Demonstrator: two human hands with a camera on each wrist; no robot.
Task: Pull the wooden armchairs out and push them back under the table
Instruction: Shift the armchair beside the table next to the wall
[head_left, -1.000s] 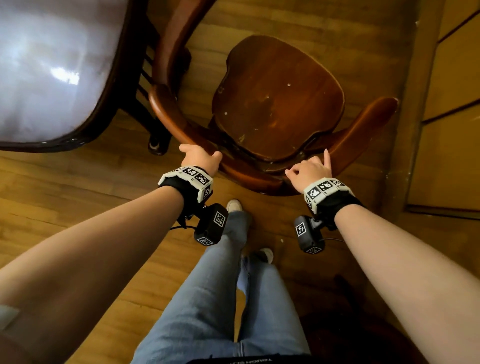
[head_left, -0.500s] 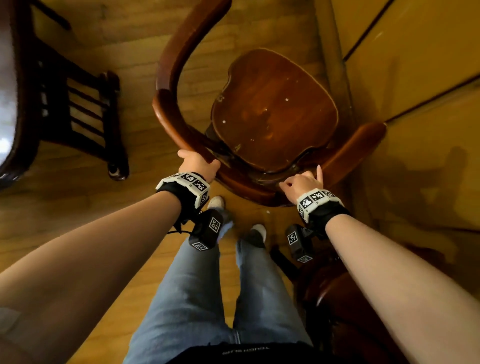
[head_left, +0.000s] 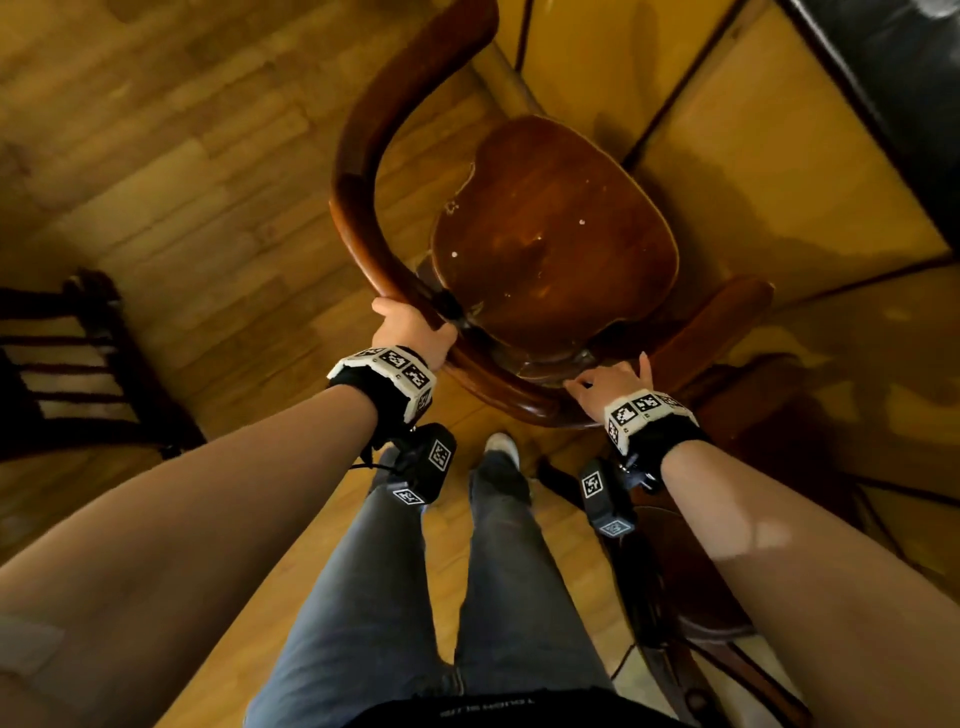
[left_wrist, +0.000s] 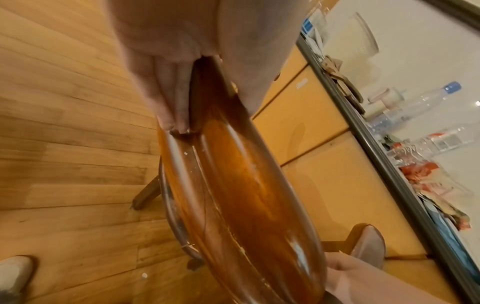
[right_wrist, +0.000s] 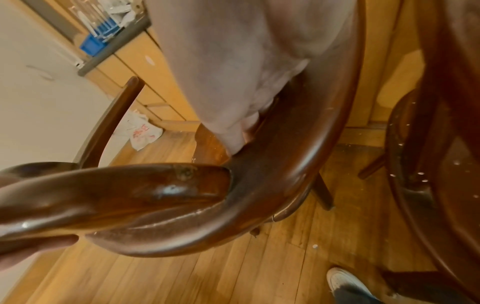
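A dark wooden armchair (head_left: 556, 244) with a curved back rail stands on the plank floor in front of me, clear of the table. My left hand (head_left: 413, 330) grips the back rail at its left bend, fingers curled under it (left_wrist: 171, 98). My right hand (head_left: 608, 382) grips the rail's right part, fingers wrapped over the top, one finger raised (right_wrist: 233, 115). The chair's seat faces a yellow cabinet front (head_left: 769, 171). Of the table only its dark slatted base (head_left: 78, 364) shows, at the left edge of the head view.
A second dark wooden chair (head_left: 691, 597) stands close behind my right arm. A counter (left_wrist: 405, 164) above the cabinets carries bottles and clutter. A crumpled white bag (right_wrist: 141, 133) lies on the floor by the cabinet. My feet (head_left: 501, 447) are just behind the chair.
The chair has come away from the table and swung toward the cabinets. The table top has left the view at the left. Both hands kept their hold on the back rail.
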